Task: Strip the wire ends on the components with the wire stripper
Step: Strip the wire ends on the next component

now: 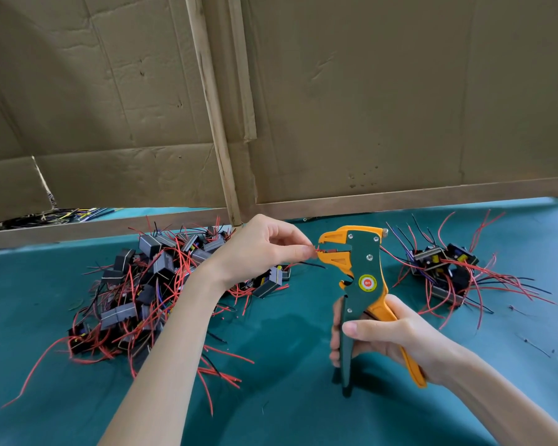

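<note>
I am pinching a red wire [318,250] between thumb and forefinger of the left hand [258,246], the other fingers curling loosely, and I am feeding its tip into the mouth of the stripper [364,268]. With the right hand [390,336] I am wrapping both handles: the thumb is lying across the front, the fingers are curling round the green handle, and the orange one is sitting in the palm. The handles are standing apart, so I am judging the squeeze as not yet made. As I am reading it, the step in hand is seating one wire end between the jaws, which are standing a little open around it. The next move is calling for a steady hold on the wire and one firm, full squeeze. I cannot tell which component this wire is coming from, since the hand is hiding it. Left of the stripper a big pile [149,284] of components is lying on the green cloth [303,413]. Right of it a smaller pile [445,268] is lying, and behind it cardboard [368,91] is standing.
</note>
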`<control>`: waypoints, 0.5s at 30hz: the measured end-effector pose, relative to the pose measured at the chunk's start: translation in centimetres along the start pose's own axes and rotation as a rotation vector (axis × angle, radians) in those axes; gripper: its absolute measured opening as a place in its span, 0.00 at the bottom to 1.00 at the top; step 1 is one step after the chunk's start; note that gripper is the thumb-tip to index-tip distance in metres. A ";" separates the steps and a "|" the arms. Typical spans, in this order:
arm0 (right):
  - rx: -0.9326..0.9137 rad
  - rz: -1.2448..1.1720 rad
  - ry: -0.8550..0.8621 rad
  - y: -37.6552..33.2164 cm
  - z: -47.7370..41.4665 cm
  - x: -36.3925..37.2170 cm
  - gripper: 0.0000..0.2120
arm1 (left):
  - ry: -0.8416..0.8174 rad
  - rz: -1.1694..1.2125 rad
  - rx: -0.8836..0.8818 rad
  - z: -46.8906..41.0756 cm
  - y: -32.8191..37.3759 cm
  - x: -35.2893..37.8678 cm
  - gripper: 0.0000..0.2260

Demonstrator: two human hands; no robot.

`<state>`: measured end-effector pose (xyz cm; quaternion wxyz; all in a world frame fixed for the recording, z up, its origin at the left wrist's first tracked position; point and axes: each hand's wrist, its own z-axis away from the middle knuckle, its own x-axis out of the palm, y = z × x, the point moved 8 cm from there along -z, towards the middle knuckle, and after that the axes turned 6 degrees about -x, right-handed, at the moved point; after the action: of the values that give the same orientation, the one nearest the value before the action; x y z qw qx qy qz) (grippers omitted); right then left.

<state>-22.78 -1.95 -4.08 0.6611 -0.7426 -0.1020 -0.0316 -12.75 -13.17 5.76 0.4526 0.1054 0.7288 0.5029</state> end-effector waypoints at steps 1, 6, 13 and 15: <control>0.000 -0.003 0.002 0.0 0.0 0.0 0.17 | -0.002 0.001 0.001 0.0 0.0 0.0 0.02; 0.002 -0.010 0.004 -0.1 0.1 0.0 0.17 | -0.002 0.012 -0.005 0.1 0.1 0.0 0.02; 0.002 0.000 -0.001 -0.2 0.1 0.2 0.17 | -0.012 0.014 -0.001 0.2 0.3 0.1 0.03; -0.001 0.010 -0.003 -0.3 0.1 0.2 0.17 | -0.014 0.002 -0.007 0.2 0.2 0.1 0.02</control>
<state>-22.63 -1.81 -3.80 0.6609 -0.7434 -0.0992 -0.0274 -12.76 -12.90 5.89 0.4575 0.1081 0.7237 0.5052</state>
